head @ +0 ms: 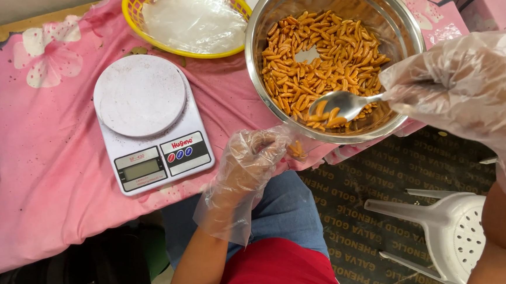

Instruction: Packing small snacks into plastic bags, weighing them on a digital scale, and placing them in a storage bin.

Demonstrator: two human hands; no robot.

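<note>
Seated person, both hands in loose clear plastic gloves, working at a table under a pink flowered cloth (47,164)

Right hand (472,91) closed around the handle of a metal spoon (342,103). Spoon bowl sat low in the steel bowl (334,59), at about 5 o'clock of its floor, a few orange snack sticks (319,58) lying in and against it. Spoon's long axis ran nearly level across the view, handle toward 3 o'clock, bowl end pointing to about 9 o'clock and dipped a little

Left hand (252,159) curled narrow just under the steel bowl's near rim at 6 o'clock, pinching what looked like a small clear bag (295,149) with a few sticks already in it. Whether the bag's mouth was open, I could not tell through the glove

White kitchen scale (151,124) stood at 9 o'clock of the steel bowl, well apart, platter bare. Yellow basket (156,1) with clear bags in it at 11 o'clock. White plastic stool (452,230) on the floor at 4 o'clock

Risks, as I judged them: sticks sat loosely on a shallow spoon, so a tilt on the lift over the rim could drop them to the lap or floor. The bag was small and limp, easy to miss. The steel bowl overhung the table edge; a push from the spoon might tip it. Slack gloves could let the handle slip
</note>
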